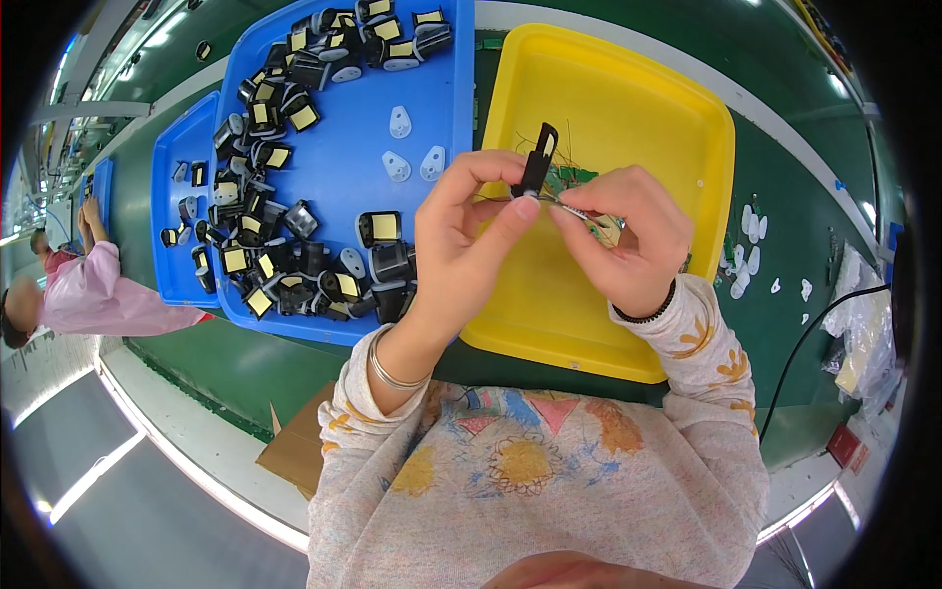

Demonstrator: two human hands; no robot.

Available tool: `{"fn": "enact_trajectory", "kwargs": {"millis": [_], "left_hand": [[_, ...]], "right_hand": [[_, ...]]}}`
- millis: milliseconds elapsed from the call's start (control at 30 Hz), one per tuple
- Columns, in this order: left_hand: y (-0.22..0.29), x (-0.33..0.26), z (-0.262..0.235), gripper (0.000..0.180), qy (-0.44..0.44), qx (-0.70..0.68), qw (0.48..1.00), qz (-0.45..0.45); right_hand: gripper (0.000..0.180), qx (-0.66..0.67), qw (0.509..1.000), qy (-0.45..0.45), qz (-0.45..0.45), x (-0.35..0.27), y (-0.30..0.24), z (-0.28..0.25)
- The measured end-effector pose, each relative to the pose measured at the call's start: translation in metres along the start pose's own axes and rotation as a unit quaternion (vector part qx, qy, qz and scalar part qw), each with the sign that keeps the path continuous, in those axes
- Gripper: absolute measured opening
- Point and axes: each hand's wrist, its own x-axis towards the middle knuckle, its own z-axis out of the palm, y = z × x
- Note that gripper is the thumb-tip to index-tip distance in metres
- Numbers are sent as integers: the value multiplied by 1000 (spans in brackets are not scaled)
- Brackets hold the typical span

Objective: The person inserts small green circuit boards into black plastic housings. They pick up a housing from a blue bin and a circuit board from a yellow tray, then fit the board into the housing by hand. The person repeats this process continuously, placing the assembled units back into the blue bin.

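Over the yellow tray, my left hand (463, 228) pinches a black plastic housing (537, 165) that stands roughly upright, with a slot near its top. My right hand (633, 231) is closed close beside it, thumb and fingers gripping a thin pale strip (577, 211) that points at the housing's lower end. Whether the strip is a wire or a slim tool I cannot tell. Behind the fingers, small green circuit boards (567, 178) with thin wires lie in the yellow tray (702, 167), partly hidden by my right hand.
To the left, a blue tray (368, 128) carries many black housings with yellow patches and several loose grey-white plates (399, 122). A smaller blue tray (173, 265) adjoins it. White pieces (754, 224), a plastic bag (863, 324) and a black cable (797, 346) lie right. A person (108, 285) sits far left.
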Motion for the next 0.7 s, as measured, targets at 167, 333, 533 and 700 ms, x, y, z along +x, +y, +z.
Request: {"fn": "enact_trajectory", "kwargs": {"millis": [167, 333, 533, 700], "left_hand": [[2, -2, -2, 18, -22, -21, 999, 14], [0, -3, -2, 17, -29, -49, 998, 39], [-2, -2, -3, 18, -9, 73, 996, 48], [-3, 2, -6, 29, -44, 154, 983, 89]], "right_hand": [[15, -7, 1000, -7, -16, -2, -1, 0], [14, 0, 999, -33, 8, -3, -4, 0], [12, 62, 977, -111, 170, -3, -4, -8], [13, 302, 907, -82, 283, -5, 11, -8]]}}
